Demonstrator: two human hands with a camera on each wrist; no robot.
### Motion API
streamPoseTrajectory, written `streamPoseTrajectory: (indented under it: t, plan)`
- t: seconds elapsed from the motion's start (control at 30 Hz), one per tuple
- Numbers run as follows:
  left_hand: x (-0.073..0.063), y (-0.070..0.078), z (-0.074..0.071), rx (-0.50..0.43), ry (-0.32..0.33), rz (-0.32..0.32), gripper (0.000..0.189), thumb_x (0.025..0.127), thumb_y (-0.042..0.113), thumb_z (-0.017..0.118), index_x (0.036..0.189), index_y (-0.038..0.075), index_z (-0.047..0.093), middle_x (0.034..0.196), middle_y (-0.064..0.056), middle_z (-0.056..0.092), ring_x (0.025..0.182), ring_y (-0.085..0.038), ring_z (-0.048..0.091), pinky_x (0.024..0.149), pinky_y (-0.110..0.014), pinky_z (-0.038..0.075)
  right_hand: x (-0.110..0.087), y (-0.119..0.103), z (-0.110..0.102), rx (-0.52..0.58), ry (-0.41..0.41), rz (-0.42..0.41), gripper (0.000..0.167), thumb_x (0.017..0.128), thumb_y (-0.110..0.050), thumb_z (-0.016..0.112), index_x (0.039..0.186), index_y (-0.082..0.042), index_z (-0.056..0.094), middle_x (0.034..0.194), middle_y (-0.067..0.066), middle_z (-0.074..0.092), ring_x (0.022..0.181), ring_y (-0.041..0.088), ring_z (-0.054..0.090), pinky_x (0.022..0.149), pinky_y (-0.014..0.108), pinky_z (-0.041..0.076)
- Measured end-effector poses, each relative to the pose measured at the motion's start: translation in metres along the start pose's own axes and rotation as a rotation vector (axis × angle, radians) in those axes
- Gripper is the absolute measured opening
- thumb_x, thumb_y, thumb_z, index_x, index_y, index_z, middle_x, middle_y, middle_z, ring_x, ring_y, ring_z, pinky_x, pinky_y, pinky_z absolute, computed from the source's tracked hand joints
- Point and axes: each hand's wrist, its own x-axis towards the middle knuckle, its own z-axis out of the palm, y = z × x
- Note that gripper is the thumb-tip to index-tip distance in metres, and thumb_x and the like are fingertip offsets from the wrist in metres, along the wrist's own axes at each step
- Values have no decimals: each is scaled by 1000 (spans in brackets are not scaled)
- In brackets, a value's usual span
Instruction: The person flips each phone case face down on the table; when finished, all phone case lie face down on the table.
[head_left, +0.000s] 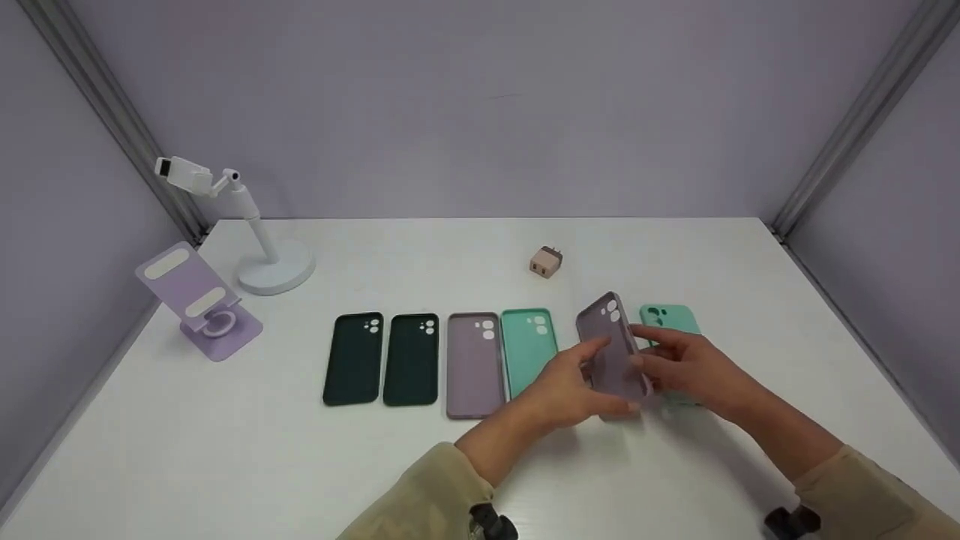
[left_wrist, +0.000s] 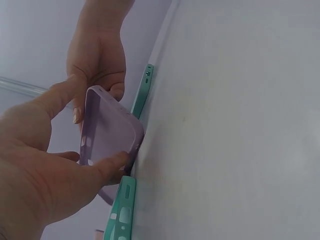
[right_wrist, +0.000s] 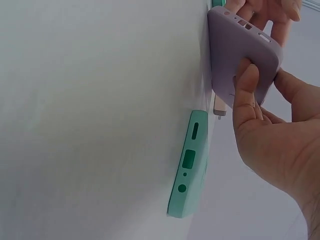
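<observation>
Both hands hold a purple phone case (head_left: 611,341), tilted up from the table with its hollow inside facing the head camera. My right hand (head_left: 697,367) pinches its right long edge; in the right wrist view the fingers (right_wrist: 246,82) lie against its outer back. At its left side and lower end, my left hand (head_left: 566,386) spans the case between thumb and fingers. A mint phone case (head_left: 679,319) lies under the right hand, partly covered. Left of the held case is another mint phone case (head_left: 525,341), its lower part hidden by the left hand.
Another purple case (head_left: 474,367) and two dark green cases (head_left: 354,360) (head_left: 411,360) continue the row leftward. A pink charger plug (head_left: 546,262) sits behind. At the left stand a purple phone stand (head_left: 187,289) and a white stand with an arm (head_left: 274,268). Walls enclose the white table (head_left: 225,465).
</observation>
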Motion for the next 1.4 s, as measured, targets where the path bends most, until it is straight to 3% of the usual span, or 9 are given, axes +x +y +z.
streamPoseTrajectory:
  t: [0.37, 0.63, 0.9, 1.13, 1.3, 1.4]
  plan:
    - [0, -1, -1, -35, -25, 18, 96, 82, 24, 93, 164, 24, 42, 162, 1, 46, 144, -18, 47, 114, -36, 43, 6, -7, 6, 0, -30, 11, 76, 103, -37, 72, 166, -12, 37, 140, 21, 65, 113, 28, 70, 87, 36, 61]
    - [2, 0, -2, -14, -30, 73, 94, 85, 24, 91, 164, 20, 41, 151, -2, 57, 131, -14, 56, 108, -30, 47, 6, -11, 9, -20, -28, -13, 74, 103, -35, 72, 165, -12, 39, 142, 21, 65, 113, 29, 69, 85, 36, 61]
    - [3, -2, -3, -13, -34, 63, 92, 87, 23, 90, 165, 22, 41, 149, -3, 59, 130, -11, 58, 106, -26, 47, 5, -13, 12, -55, -39, -31, 71, 104, -36, 71, 165, -15, 41, 142, 20, 64, 119, 31, 67, 86, 37, 61]
    - [3, -2, -5, -32, -34, 66, 91, 86, 22, 90, 164, 24, 42, 147, -4, 60, 132, -14, 58, 112, -35, 46, 5, -10, 11, -66, -53, -32, 66, 107, -37, 66, 165, -17, 42, 144, 21, 61, 110, 30, 68, 86, 36, 60]
    - [3, -1, -6, -68, -53, 60, 94, 86, 19, 90, 165, 24, 39, 150, -3, 59, 134, -16, 58, 111, -34, 48, 6, -7, 9, -31, -83, -33, 62, 109, -36, 62, 164, -17, 42, 144, 22, 59, 108, 31, 70, 87, 36, 59]
    - [2, -1, -8, -142, -71, 39, 97, 85, 14, 90, 166, 23, 37, 149, -4, 60, 130, -17, 62, 104, -33, 52, 7, -7, 10, -30, -95, -41, 61, 110, -35, 61, 164, -15, 43, 143, 22, 60, 108, 31, 70, 87, 37, 59]
